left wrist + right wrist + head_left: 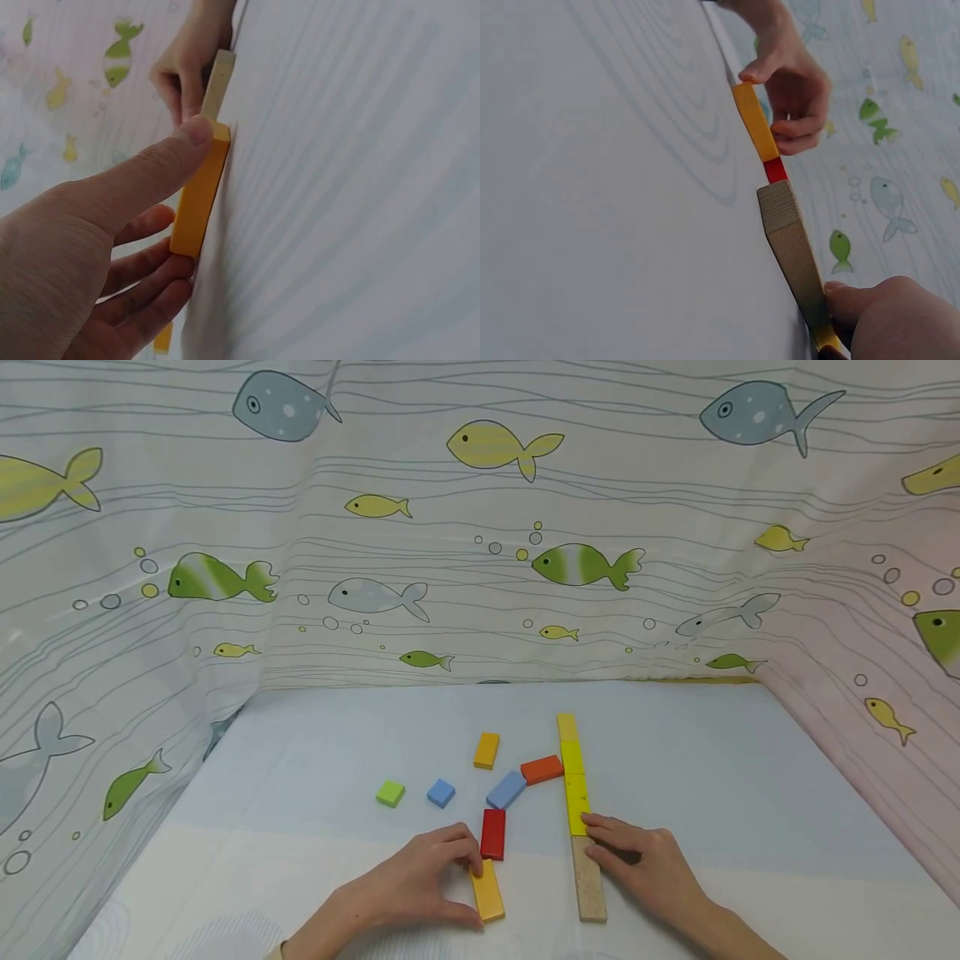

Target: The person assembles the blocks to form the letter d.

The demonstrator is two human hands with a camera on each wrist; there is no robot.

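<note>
In the head view my left hand (412,881) grips an orange-yellow block (490,897) endwise, the thumb at its near end and fingers at its far end. That block lies on the table, its far end right at a red block (492,835). My right hand (648,860) rests along the right side of a straight row, fingertips touching a bright yellow block (576,800) and the thumb at a plain wooden block (588,881). The left wrist view shows my thumb on the corner of the orange-yellow block (201,191).
Beyond the red block, a light blue block (507,790) and an orange-red block (542,770) curve towards the row. Further left lie a green block (391,793), a small blue block (441,792) and another orange-yellow block (487,750). A fish-patterned curtain (450,543) surrounds the table.
</note>
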